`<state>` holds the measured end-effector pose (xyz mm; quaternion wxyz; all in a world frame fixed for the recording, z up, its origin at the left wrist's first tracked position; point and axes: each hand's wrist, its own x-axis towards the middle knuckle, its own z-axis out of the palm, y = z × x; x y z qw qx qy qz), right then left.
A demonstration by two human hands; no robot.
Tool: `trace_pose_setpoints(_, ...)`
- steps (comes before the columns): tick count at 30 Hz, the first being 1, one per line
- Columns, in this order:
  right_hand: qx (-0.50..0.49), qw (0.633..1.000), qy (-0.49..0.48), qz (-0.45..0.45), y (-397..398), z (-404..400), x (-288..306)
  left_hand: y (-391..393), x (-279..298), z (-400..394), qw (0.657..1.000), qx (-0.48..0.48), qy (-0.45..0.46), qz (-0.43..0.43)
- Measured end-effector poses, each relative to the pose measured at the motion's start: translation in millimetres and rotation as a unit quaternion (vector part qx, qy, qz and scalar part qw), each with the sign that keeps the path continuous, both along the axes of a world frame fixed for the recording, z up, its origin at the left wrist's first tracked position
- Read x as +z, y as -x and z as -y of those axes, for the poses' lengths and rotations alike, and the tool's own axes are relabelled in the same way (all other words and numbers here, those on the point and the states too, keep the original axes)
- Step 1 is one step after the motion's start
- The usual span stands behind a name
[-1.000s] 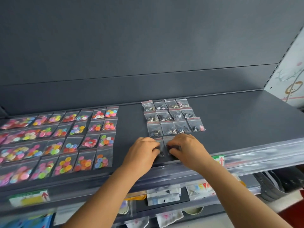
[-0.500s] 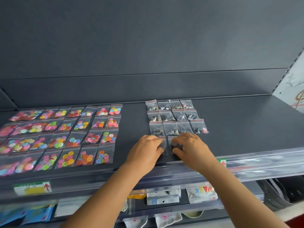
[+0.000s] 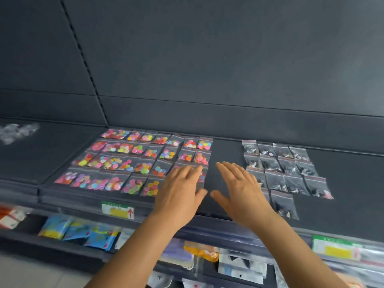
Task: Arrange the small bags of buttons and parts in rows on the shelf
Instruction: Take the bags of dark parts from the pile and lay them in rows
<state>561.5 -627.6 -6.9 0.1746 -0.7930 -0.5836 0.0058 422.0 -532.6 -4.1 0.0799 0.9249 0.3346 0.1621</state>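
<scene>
Both hands have let go of the dark-part bags they were pinching at the front of the shelf (image 3: 342, 204) half a second ago and now hover flat, palms down. The left hand (image 3: 180, 192) has its fingers (image 3: 187, 171) straight and spread wide, holding nothing; their tips lie over the right edge of the block of colourful button bags (image 3: 141, 163), covering the nearest bags in the two front rows, though whether they touch the plastic cannot be told. The right hand (image 3: 239, 190) is likewise flat with fingers (image 3: 228, 167) straight and wide apart, holding nothing, over the bare strip of shelf between the two blocks.

Just to the right of the right hand's fingers lie the bags of dark parts (image 3: 284, 169), in rows of four, with a front bag (image 3: 284, 204) lying alone below them beside the wrist, and part of another hidden behind the hand. Earlier both hands were curled together over that front row; now they are apart, thumbs pointing toward each other, and shifted left of it. The view has also swung left and closer, so more shelf shows to the left, including a blurred pale patch (image 3: 18, 132) far from the left fingers. Below the hands, a price label (image 3: 118, 210) sits on the shelf edge.
</scene>
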Motion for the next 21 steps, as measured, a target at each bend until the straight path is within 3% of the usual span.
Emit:
trace_pose_setpoints(8, 0.087, 0.996, -0.007, 0.001, 105, -95, 9, 122, 3, -75, 0.996, 0.094, -0.003, 0.003)
trace_pose_setpoints(21, 0.158, 0.987, -0.007, -0.022, 300, -251, 10, 324, 10, -199, 0.986, 0.161, -0.039, -0.015)
